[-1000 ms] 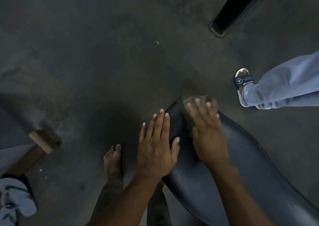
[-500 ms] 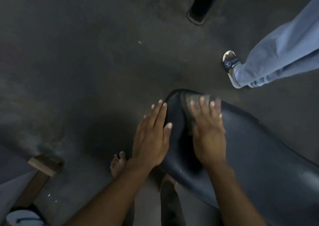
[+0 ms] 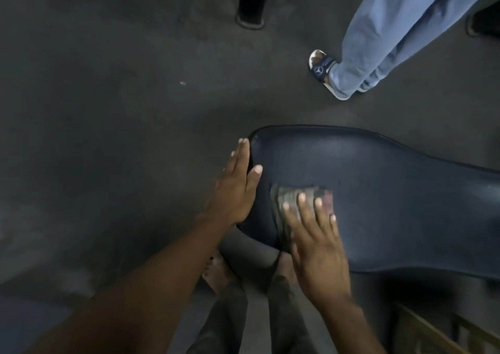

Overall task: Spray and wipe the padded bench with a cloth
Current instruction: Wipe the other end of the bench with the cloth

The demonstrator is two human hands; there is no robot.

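Since the earlier frames our right hand [image 3: 315, 248] has drawn the cloth [image 3: 297, 195] back from the rounded end of the padded bench [image 3: 392, 191] toward its near edge, and more of the dark pad now shows. That hand lies flat with fingers spread, pressing the cloth down rather than clutching it. Our left hand [image 3: 234, 188] stays open, fingers straight against the bench's end, thumb on top. We count two hands, one cloth, one bench. Beyond the bench stands another person's sandalled foot [image 3: 323, 69] beside one black post [image 3: 251, 0].
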